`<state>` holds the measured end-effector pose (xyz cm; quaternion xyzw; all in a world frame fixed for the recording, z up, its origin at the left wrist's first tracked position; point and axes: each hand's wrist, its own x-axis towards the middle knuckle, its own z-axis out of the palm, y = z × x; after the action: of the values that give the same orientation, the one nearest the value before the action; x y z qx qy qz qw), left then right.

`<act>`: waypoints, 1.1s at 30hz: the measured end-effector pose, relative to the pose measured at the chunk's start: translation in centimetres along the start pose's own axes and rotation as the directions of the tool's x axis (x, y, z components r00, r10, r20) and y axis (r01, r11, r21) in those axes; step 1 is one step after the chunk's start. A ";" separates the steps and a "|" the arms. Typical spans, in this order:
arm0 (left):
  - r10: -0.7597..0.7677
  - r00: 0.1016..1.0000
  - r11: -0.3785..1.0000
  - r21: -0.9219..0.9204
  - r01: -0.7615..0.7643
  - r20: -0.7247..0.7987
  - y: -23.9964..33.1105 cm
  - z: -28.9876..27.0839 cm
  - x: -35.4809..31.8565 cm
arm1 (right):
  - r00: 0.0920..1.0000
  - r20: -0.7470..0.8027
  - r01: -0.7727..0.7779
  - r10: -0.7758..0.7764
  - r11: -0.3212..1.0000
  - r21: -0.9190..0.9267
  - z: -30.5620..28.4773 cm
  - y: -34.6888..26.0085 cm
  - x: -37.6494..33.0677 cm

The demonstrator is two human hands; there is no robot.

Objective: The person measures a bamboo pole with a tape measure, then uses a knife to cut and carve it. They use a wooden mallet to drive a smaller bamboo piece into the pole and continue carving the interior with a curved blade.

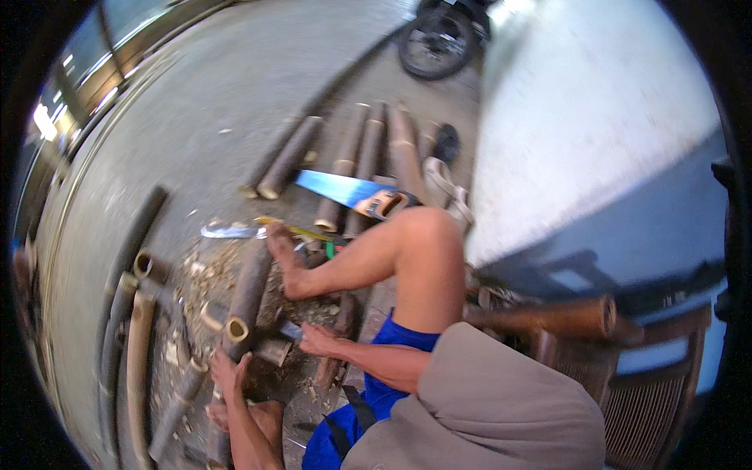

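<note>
My left hand [229, 377] is closed around a dark bamboo tube [236, 347], just below its pale open end. Another brown bamboo length [253, 274] lies beyond that end, beside my bare foot [283, 254]. In my right hand [319, 341] is a knife with a short grey blade [291, 329]. The blade points left toward the tube, apart from it; motion blurs its outline, and my fingers cover the handle. A short bamboo offcut [272, 352] lies between my hands.
Wood chips [205, 270] litter the floor around a shiny curved blade [227, 233]. A handsaw [352, 192] rests across bamboo lengths [368, 157] farther off. More bamboo poles [139, 368] lie at left. A slatted wooden chair [646, 392], a thick bamboo piece [548, 317] and a wall [595, 117] stand right.
</note>
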<state>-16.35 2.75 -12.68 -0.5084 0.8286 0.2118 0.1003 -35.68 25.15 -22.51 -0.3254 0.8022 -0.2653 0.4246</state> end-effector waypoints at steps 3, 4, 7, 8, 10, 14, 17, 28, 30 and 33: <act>0.020 0.999 0.999 0.045 -0.022 0.031 -0.8 0.1 0.6 | 0.947 0.293 -0.246 0.129 0.879 0.409 4.0 1.5 2.6; -0.004 0.999 0.998 0.060 0.001 0.046 -1.0 0.2 0.8 | 0.988 -0.029 -0.137 0.151 0.948 0.286 5.3 1.2 2.9; 0.078 0.994 0.990 0.109 -0.086 0.078 -1.7 0.0 0.8 | 0.854 -0.517 -0.088 0.066 0.996 -0.019 7.1 -0.8 2.4; 0.097 0.992 0.989 0.105 -0.106 0.085 -1.8 -0.1 0.7 | 0.890 -0.455 -0.077 0.032 0.994 -0.080 6.8 -1.6 1.9; 0.127 0.987 0.986 0.097 -0.136 0.096 -2.2 -0.2 0.7 | 0.928 -0.337 -0.155 0.161 0.987 0.044 5.6 -3.7 0.7; 0.080 0.984 0.984 0.143 -0.103 0.161 -3.4 -0.5 0.9 | 0.906 -0.300 -0.206 0.298 0.930 0.303 2.5 -7.3 -0.8; 0.146 0.972 0.978 0.119 -0.170 0.186 -4.4 -0.8 1.1 | 0.904 -0.260 -0.207 0.339 0.880 0.428 0.7 -9.2 0.5; 0.115 0.975 0.950 0.267 -0.164 0.189 -3.7 -2.9 -0.3 | 0.970 -0.072 -0.157 0.231 0.828 0.538 2.1 -15.0 2.3; 0.086 0.974 0.945 0.294 -0.146 0.210 -3.4 -3.2 -0.5 | 0.975 -0.045 -0.158 0.217 0.822 0.547 2.5 -15.8 2.2; 0.053 0.971 0.936 0.328 -0.130 0.233 -2.9 -3.5 -0.4 | 0.982 -0.011 -0.152 0.190 0.815 0.559 3.0 -16.9 2.4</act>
<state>-13.43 0.30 -10.16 -0.4174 0.8594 0.1245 0.2679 -29.13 11.99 -13.37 -0.1057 0.7299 -0.4582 0.4961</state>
